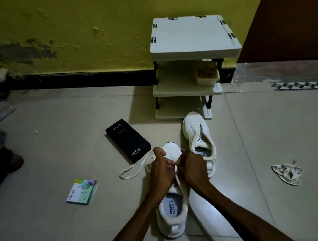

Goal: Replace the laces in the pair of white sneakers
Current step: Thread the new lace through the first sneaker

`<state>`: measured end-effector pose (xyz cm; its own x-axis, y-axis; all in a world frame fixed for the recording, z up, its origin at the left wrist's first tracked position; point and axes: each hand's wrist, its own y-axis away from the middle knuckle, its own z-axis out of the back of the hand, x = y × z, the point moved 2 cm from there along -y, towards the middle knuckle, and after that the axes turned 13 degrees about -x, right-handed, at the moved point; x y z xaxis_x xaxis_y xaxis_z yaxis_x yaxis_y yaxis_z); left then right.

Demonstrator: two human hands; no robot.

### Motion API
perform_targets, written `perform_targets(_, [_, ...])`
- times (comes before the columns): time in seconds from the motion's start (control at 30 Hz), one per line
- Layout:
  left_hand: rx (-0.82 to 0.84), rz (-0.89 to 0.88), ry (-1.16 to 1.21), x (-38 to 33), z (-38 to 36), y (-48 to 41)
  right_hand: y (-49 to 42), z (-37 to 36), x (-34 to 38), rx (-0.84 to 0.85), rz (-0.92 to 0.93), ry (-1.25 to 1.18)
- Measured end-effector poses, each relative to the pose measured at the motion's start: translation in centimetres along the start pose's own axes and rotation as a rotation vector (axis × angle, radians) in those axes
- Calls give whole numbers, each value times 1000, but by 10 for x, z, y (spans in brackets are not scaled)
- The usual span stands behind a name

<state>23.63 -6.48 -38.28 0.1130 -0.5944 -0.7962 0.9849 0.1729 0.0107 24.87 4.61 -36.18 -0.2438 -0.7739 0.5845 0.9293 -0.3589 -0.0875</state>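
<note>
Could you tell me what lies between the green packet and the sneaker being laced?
In the head view, a loop of white lace lies on the floor between the green packet and the sneaker.

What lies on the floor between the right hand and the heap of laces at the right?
Only the heel of the far white sneaker, right beside the right hand. Beyond it, bare floor tile reaches to the heap of laces.

Near sneaker (172,210) eyelets hidden under hands (160,173) (192,171) — left-edge dark shape (4,163) blurred, cropped.
</note>
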Motion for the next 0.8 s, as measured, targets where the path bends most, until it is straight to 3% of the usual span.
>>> perform_targets(0.2, [27,-21,12,-3,3,1,2,0,17,13,156,297])
perform_targets(0.33, [60,-1,64,-4,5,3,-9,20,28,-61,268,237])
perform_targets(0.47, [70,244,404,-9,7,4,-32,70,51,-272,313,43])
perform_targets(0.53, [99,320,456,-11,8,5,-42,92,59,-291,324,-73])
perform_targets(0.6, [135,198,328,-9,9,7,-46,97,60,-206,237,-275])
perform_targets(0.7, [110,-233,-122,-8,15,-2,-36,80,54,153,-159,-787])
perform_targets(0.73, [113,-335,-208,-11,16,-8,-32,71,50,223,-279,-861])
perform_targets(0.8, [130,-508,-408,-21,19,-24,-28,58,39,217,-340,-744])
